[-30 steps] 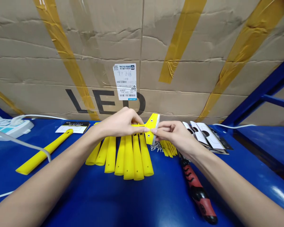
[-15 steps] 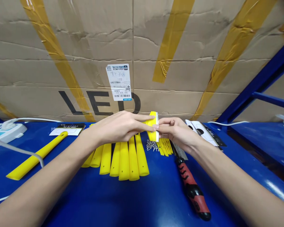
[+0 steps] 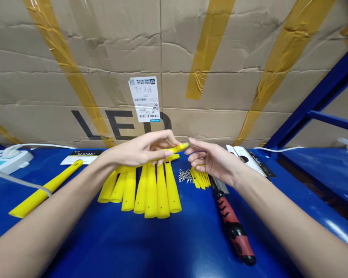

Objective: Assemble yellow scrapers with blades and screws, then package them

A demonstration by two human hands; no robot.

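Observation:
My left hand [image 3: 150, 148] is closed in a pinch on a flat yellow plastic scraper head [image 3: 178, 148], seen nearly edge-on above the table. At its right end, my right hand [image 3: 210, 156] has thumb and curled fingers around the thin edge; fine contact there is too small to see. Below my left hand lie several yellow tapered handles [image 3: 150, 193], side by side, their wide ends toward me. Under my right hand are a pile of small metal screws [image 3: 185, 175] and a stack of thin yellow pieces [image 3: 201, 178].
A red and black screwdriver [image 3: 234, 227] lies at the right, beside thin grey metal pieces [image 3: 222, 186]. One single yellow handle [image 3: 46, 189] lies left near a white power strip [image 3: 10, 161]. Printed cards [image 3: 251, 160] lie at the back right. A cardboard box [image 3: 104, 58] stands behind.
The yellow scraper head has turned from broad face toward me to nearly edge-on. My left fingers have shifted from lying across it to pinching it.

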